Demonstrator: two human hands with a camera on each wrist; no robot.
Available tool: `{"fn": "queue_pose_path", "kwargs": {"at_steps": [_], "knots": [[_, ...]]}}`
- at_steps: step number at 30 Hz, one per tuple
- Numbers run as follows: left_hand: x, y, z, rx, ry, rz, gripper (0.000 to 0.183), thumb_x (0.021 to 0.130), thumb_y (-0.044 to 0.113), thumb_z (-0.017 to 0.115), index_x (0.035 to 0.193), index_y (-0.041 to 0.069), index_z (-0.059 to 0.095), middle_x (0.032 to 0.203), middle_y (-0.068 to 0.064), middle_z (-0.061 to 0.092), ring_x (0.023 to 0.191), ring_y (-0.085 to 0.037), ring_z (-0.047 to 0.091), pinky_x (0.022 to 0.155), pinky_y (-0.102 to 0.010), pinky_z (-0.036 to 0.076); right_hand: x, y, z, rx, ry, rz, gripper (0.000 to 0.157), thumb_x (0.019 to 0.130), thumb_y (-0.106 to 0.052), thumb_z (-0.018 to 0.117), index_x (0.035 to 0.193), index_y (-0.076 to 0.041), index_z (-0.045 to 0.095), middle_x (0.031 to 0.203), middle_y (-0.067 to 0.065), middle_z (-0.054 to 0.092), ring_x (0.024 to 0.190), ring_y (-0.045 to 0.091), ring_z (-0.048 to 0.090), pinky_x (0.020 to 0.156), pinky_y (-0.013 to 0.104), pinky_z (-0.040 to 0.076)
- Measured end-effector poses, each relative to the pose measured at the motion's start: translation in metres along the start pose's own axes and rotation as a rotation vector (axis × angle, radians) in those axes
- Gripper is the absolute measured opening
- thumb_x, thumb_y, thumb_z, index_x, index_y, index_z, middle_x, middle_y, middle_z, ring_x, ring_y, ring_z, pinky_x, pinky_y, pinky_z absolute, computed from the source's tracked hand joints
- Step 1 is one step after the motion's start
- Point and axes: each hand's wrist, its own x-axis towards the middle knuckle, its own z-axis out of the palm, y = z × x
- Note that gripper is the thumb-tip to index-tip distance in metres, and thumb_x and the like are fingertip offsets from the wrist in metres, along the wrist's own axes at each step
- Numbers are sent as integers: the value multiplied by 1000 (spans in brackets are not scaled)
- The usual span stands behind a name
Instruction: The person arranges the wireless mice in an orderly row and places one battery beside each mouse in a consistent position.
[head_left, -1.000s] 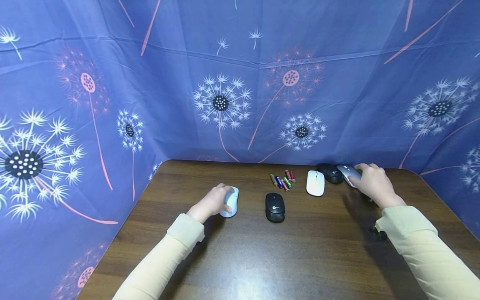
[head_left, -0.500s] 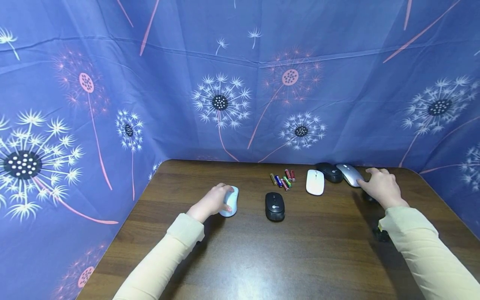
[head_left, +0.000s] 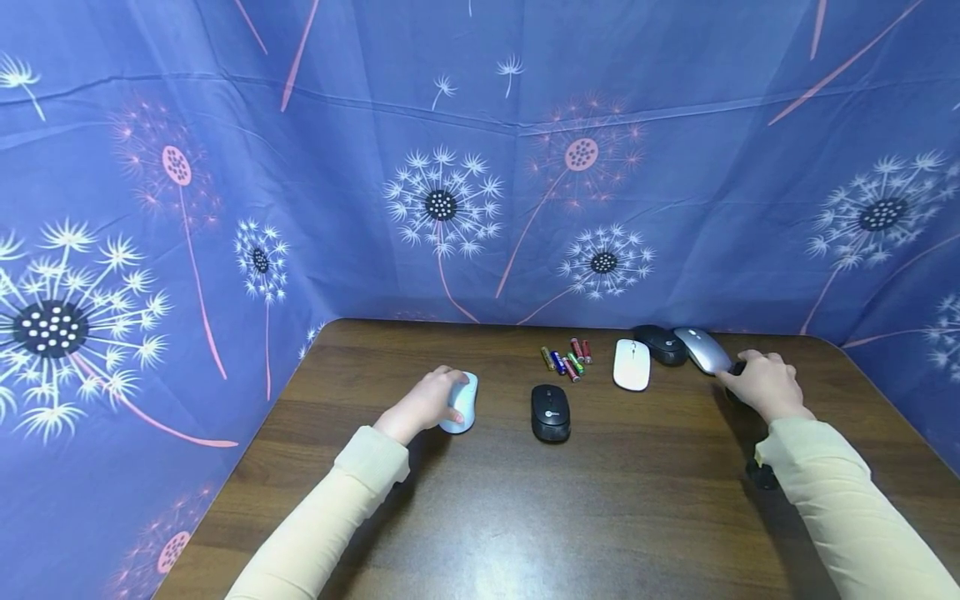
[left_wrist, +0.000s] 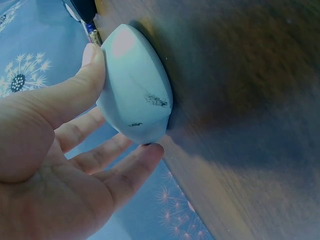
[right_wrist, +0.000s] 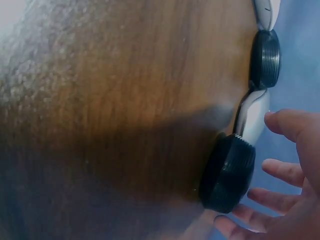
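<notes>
My left hand grips a pale blue computer mouse on the table, left of centre. In the left wrist view, the thumb lies along one side of this mouse and the fingers reach round its other side. Over at the right, my right hand is spread above a black mouse, which it mostly hides in the head view. The right wrist view has the thumb apart from that mouse, above a silver-grey mouse, while fingertips reach close to the black one's end; contact is hard to tell.
Left of the silver-grey mouse, another black mouse and a white mouse continue the row. One more black mouse sits near the middle, with several batteries behind it. A blue dandelion-print cloth hangs behind the wooden table.
The right hand has left the silver-grey mouse, moved right, and come down over the black mouse beside it. The left hand keeps its place on the pale blue mouse.
</notes>
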Motion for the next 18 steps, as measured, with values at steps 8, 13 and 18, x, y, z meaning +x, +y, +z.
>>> {"fn": "queue_pose_path", "kwargs": {"at_steps": [8,13,18], "knots": [[-1,0,1,-4,-16,-2,62,71,16,81,125,3,55,130,-21,51,120,-39,48,99,-47,41,3,13,8,6,-17,-10,69,85,-38,59,122,18,40,110,46,40,98,63,37,76,62,36],[-1,0,0,-4,-16,3,61,71,16,81,125,2,55,129,-21,51,119,-39,48,99,-47,41,6,16,12,0,-19,4,69,86,-38,58,122,18,40,112,47,41,102,61,37,83,63,34],[-1,1,-1,-11,-9,1,61,70,15,82,124,2,56,129,-21,51,119,-39,48,99,-47,41,5,13,11,10,-2,21,64,86,-36,57,121,16,41,110,47,40,98,63,39,78,62,37]]}}
